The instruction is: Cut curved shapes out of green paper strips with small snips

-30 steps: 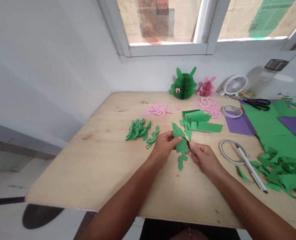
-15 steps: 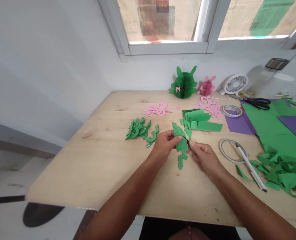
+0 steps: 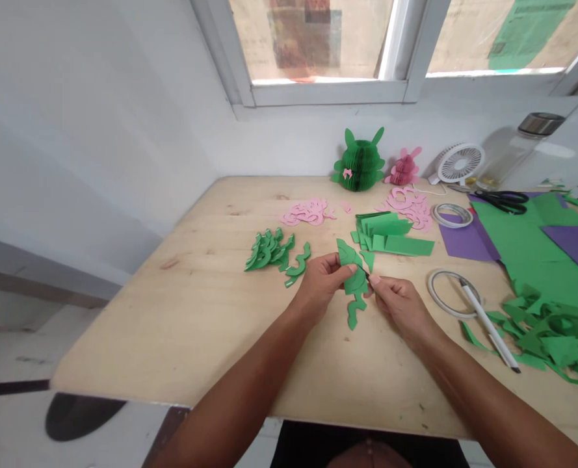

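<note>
Left hand (image 3: pixel 325 279) and right hand (image 3: pixel 398 304): bare. Left forearm (image 3: pixel 257 374) and right forearm (image 3: pixel 488 390): bare, slender, tapering to the wrist. Plain black area (image 3: pixel 301 445) at lap level: clothing or seat, indeterminable.

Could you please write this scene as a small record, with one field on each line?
Left hand: holds a green paper piece
Right hand: holds a dark tool against the paper, mostly hidden
Left of hands: pile of green cutouts
Beyond hands: stacked green strips
Right of hands: white pen, one end over a tape ring; green scraps
Back of table: green paper figure, pink paper figure, white fan, bottle
</note>
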`<action>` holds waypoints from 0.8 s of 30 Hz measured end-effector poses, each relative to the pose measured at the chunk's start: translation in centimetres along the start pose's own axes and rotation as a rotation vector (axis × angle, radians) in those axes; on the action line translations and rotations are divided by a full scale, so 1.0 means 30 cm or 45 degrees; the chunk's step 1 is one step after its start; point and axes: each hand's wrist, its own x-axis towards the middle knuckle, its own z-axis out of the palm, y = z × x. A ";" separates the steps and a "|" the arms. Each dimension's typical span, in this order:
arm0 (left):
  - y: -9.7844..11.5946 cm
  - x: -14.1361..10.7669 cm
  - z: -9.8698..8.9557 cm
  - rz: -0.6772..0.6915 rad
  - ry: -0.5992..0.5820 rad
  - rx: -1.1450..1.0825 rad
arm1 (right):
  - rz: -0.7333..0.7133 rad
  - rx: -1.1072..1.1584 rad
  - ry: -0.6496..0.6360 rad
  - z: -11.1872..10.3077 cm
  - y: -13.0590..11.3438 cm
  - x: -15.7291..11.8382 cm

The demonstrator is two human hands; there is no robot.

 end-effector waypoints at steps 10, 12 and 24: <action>0.011 -0.004 0.008 -0.015 0.058 -0.035 | 0.012 -0.001 0.008 -0.001 -0.001 0.000; 0.009 -0.002 0.006 -0.013 0.060 -0.026 | 0.019 -0.003 0.002 -0.001 -0.003 -0.001; 0.016 0.005 -0.011 -0.015 0.022 0.001 | 0.021 0.044 -0.055 0.000 0.002 -0.005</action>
